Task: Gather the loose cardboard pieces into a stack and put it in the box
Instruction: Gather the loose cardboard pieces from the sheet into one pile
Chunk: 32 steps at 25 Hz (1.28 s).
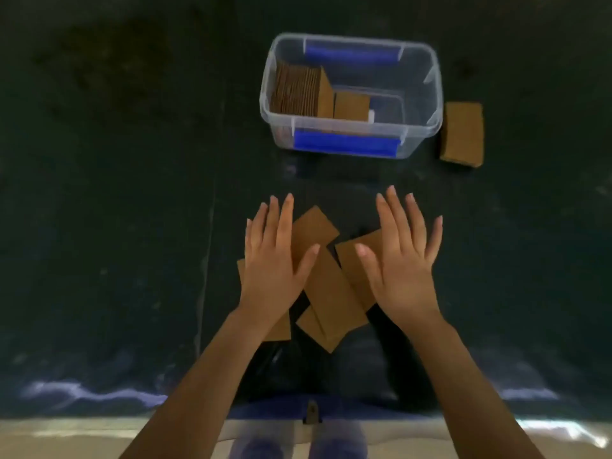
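Dark tabletop [116,193], matte and faintly mottled, with a pale strip along the near edge. Farther back, a clear plastic box [433,94] — rectangular, rounded corners, blue handles on the near and far sides. Inside it, at the left end, a packed row of cardboard [298,91] standing on edge, ridged edges showing, with a shorter brown block just beside it to the right. Just beside the box on the right, outside it, a neat brown stack [462,134] lying flat on the tabletop.

Nearer, between box and table edge, loose pieces [331,293] — flat, rectangular, plain brown, smooth-faced, overlapping at skewed angles in a rough fan.

Left hand [275,260] palm down over the left part of the pile, fingers [284,220] spread wide and straight, thumb angled inward across one piece; hard to tell whether resting on the cardboard or just above it. Right hand [400,260] likewise palm down over the right part, fingers splayed wide, thumb pointing inward over another piece. Nothing gripped by either hand. Bare forearms reaching in from the bottom edge. Slight blur throughout.
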Each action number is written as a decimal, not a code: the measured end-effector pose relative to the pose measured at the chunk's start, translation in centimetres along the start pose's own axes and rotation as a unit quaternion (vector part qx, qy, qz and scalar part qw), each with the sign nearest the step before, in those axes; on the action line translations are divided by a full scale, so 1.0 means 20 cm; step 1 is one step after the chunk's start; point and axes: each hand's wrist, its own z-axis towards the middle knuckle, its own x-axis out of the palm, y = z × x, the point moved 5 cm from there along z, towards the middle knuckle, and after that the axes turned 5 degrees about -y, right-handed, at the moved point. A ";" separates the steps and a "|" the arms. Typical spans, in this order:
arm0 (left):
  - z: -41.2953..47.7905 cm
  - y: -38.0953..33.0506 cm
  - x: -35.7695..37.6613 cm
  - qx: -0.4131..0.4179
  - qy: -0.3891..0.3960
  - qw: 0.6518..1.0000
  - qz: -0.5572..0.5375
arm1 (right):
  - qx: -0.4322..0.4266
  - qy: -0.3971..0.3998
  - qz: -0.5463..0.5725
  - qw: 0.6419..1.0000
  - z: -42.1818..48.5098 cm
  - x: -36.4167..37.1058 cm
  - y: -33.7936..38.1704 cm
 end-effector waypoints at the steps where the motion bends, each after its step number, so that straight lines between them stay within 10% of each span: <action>1: -0.02 0.01 0.02 -0.012 0.026 1.000 -0.009 | -0.005 0.031 -0.019 0.999 -0.01 0.02 -0.02; 12: 0.08 0.02 0.03 -0.031 0.099 0.991 0.084 | -0.099 0.269 -0.119 0.951 0.17 0.03 -0.12; 17: 0.11 0.05 0.03 -0.157 0.127 0.979 -0.020 | 0.083 0.149 0.047 0.984 0.15 -0.11 -0.17; 23: 0.12 0.00 0.03 -0.170 0.084 0.978 -0.085 | 0.322 0.078 0.147 0.932 -0.18 -0.03 -0.06; 32: 0.08 -0.03 0.06 -0.188 0.035 0.960 -0.204 | 0.393 0.044 0.247 0.885 -0.22 0.06 0.02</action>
